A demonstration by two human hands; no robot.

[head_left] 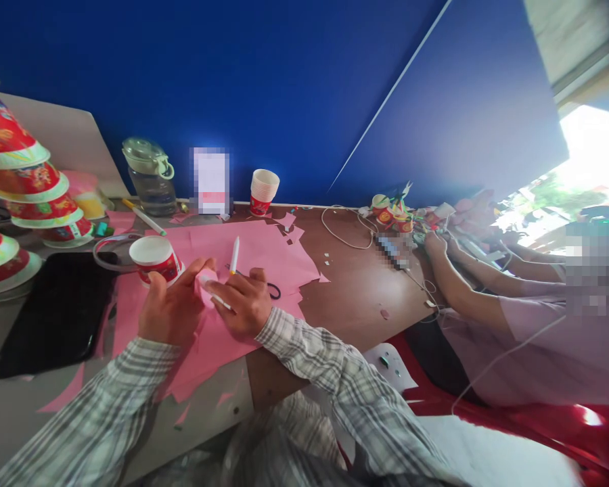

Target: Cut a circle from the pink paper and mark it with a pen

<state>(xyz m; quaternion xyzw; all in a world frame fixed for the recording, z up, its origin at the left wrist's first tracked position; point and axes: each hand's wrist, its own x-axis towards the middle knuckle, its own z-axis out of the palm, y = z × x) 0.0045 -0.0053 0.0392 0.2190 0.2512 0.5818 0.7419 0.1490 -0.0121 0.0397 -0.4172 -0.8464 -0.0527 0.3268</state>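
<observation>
My left hand (170,311) is closed on a small piece of pink paper (203,277), above larger pink sheets (279,250). My right hand (246,304) meets it there, its fingers closed round a slim white pen (220,302) that points at the pink piece. Just beyond my right fingers is a white marker (235,254) with a yellow end. A red and white paper cup (155,259) stands right behind my left hand; whether they touch I cannot tell. To the right of my right hand a dark loop (274,291) lies on the sheets.
At left are stacked paper cups (28,179) and a black phone-like slab (51,314). A water bottle (151,179) and nested cups (262,193) stand by the blue partition (264,88). At right, another person's hands (439,245) work near clutter and a cable (348,242).
</observation>
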